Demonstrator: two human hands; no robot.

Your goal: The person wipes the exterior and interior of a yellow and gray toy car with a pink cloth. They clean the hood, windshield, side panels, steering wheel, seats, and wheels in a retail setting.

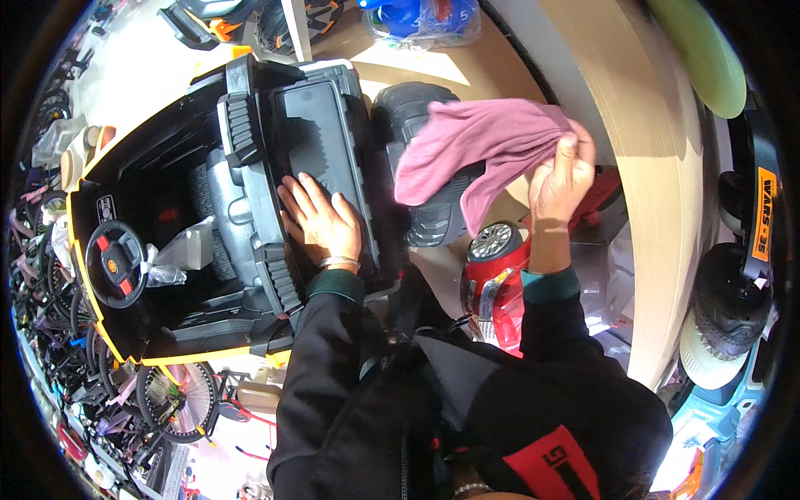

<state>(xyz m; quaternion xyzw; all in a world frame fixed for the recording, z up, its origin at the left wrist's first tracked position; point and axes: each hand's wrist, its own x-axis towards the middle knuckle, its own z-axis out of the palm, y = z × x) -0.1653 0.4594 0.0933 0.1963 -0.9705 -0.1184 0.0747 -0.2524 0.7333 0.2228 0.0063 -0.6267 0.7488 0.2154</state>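
A black ride-on toy car with yellow edging (181,359) fills the left and middle of the view. My left hand (325,219) lies flat on its black rear deck, fingers spread, holding nothing. My right hand (565,169) pinches a pink cloth (494,137) by one end. The cloth hangs loosely over the black spare wheel (431,219) at the rear of the car. Inside the cabin are a toy steering wheel (115,264) and a clear plastic bag (184,250), behind which the black seat (234,206) stands.
A red toy car (500,287) is beside my right forearm. A bagged blue item (425,19) lies at the top. Bicycles (178,400) crowd the left and lower left. A curved pale wooden edge (656,187) runs down the right, with more toy vehicles (719,400) beyond it.
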